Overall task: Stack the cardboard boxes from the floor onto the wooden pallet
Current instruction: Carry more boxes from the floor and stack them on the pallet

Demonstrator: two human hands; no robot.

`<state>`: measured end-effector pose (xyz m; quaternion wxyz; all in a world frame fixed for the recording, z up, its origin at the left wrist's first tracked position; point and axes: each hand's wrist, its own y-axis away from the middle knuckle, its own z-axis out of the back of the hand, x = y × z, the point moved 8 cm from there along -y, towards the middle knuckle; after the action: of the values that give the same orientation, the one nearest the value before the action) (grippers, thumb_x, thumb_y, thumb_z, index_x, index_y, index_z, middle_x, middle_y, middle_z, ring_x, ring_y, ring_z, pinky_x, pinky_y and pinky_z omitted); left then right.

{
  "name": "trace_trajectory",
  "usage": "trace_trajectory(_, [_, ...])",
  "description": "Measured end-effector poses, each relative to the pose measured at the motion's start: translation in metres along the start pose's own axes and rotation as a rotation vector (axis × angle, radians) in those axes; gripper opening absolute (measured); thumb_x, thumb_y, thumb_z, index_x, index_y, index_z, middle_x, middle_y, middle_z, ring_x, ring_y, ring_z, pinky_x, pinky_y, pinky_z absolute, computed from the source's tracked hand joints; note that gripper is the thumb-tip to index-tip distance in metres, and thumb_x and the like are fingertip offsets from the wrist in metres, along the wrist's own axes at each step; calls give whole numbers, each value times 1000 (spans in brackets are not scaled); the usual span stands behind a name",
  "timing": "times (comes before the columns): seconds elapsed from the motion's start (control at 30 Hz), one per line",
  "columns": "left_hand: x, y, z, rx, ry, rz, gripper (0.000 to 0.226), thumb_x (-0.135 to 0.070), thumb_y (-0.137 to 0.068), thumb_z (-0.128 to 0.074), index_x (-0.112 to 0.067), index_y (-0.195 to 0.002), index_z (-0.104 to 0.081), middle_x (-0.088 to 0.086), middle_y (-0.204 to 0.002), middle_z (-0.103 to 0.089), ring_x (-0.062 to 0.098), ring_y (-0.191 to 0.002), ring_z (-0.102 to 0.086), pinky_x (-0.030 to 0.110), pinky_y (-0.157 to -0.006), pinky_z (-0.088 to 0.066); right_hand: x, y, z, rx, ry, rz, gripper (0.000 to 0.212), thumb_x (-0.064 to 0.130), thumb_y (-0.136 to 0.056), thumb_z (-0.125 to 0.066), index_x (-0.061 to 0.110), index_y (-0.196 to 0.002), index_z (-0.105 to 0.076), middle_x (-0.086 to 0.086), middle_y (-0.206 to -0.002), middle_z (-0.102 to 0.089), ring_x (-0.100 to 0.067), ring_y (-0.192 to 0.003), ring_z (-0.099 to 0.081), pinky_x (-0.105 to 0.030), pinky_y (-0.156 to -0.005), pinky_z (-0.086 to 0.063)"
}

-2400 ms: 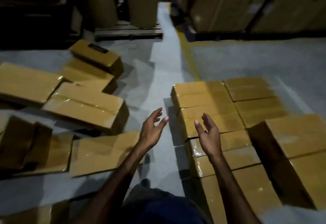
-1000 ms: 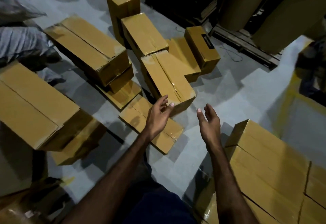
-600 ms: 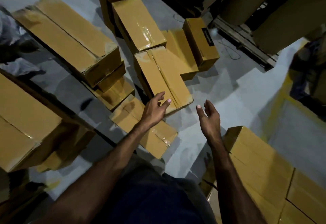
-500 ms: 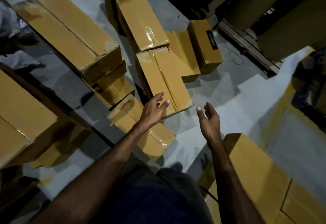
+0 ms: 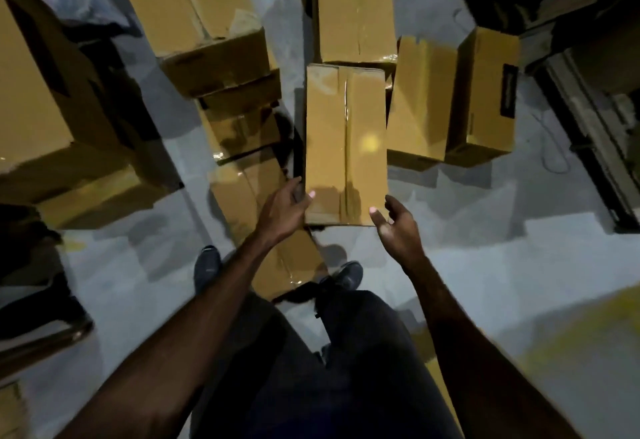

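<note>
A long taped cardboard box (image 5: 346, 141) lies on the grey floor straight ahead of me, its near end at my hands. My left hand (image 5: 282, 212) grips its near-left corner, thumb on the top face and fingers down the left side. My right hand (image 5: 396, 227) is open at the near-right corner, with the thumb tip touching the top edge. A flatter box (image 5: 242, 196) lies under my left forearm, running toward my feet. The wooden pallet is out of view.
More boxes crowd around: one beyond the long box (image 5: 353, 6), two to its right (image 5: 420, 103) (image 5: 485, 99), a pile at upper left (image 5: 194, 6), a large one at far left (image 5: 34, 109). A dark rack base (image 5: 588, 109) stands at right. My shoes (image 5: 348, 276) flank the flat box.
I have turned from the stacked pallet to the floor boxes and leaned down. Both hands dropped from mid-air onto the near end of the long box; the left one took hold.
</note>
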<state>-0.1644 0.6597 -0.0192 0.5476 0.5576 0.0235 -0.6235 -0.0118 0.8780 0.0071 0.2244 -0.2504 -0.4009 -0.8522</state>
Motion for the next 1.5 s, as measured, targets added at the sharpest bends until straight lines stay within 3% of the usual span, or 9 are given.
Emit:
trace_trajectory(0.2, [49,-50,-63,-15,76,138,37,-44,-103,-62,-29,-137,-63,-6,-127,-70,23,-120,-65,34,-95,-50,-71,-85,-6,85,167,-51,69,47,-102,-65,10,-157,-46,-12,-157,-52,-31,-144,-50,-45,-118,-42])
trace_trajectory(0.43, [111,-115,-105,-69,62,278,59,-39,-104,-64,-11,-154,-48,11,-149,-59,34,-133,-58,43,-106,-50,-133,-175,-40,89,119,-151,44,47,-98,-64,23,-134,-59,-11,-130,-66,-40,-119,-65,-50,-101,-54])
trace_trajectory(0.7, [149,-144,-149,-42,336,382,54,-34,-102,-69,-17,-151,-54,-4,-137,-63,16,-123,-59,27,-98,-47,-180,-224,-77,35,-104,-242,67,62,-77,-73,28,-134,-59,-3,-125,-67,-31,-110,-66,-57,-92,-61])
trace_trajectory(0.8, [127,-131,-143,-57,410,353,53,-32,-103,-69,-19,-152,-53,-11,-134,-61,17,-131,-57,29,-102,-45,-174,-212,-58,-1,-139,-236,79,63,-76,-72,28,-144,-52,-2,-134,-63,-32,-118,-63,-58,-95,-59])
trace_trajectory(0.97, [73,-83,-114,-124,441,304,48,-28,-104,-66,-27,-150,-52,-13,-130,-64,12,-123,-61,24,-94,-46,-127,-162,-9,-111,-228,-155,55,43,-96,-69,26,-146,-58,-2,-138,-65,-29,-124,-60,-55,-104,-53])
trace_trajectory(1.1, [34,-50,-85,-144,503,284,51,-30,-104,-65,-37,-152,-47,-16,-139,-60,12,-130,-57,33,-110,-46,-92,-120,24,-242,-371,-159,60,53,-87,-70,30,-142,-64,-2,-133,-69,-30,-122,-62,-55,-103,-54])
trace_trajectory(1.2, [2,-25,-56,-149,521,250,26,-33,-104,-65,-43,-127,-62,-18,-122,-68,7,-113,-64,21,-84,-51,-62,-85,43,-361,-468,-156,54,54,-87,-74,28,-133,-71,1,-122,-72,-28,-115,-64,-52,-103,-53])
trace_trajectory(1.3, [-23,-1,-27,-129,552,239,41,-35,-101,-68,-22,-140,-60,-3,-129,-67,10,-104,-65,19,-70,-53,-34,-42,55,-456,-521,-164,52,55,-82,-76,26,-124,-77,3,-113,-76,-25,-109,-67,-47,-102,-53])
trace_trajectory(1.5, [-71,44,27,-34,396,127,22,-39,-99,-69,-34,-114,-53,-11,-107,-57,10,-95,-56,30,-86,-43,-7,77,60,-678,-657,-215,39,49,-88,-74,22,-117,-80,4,-106,-75,-22,-103,-64,-32,-88,-45])
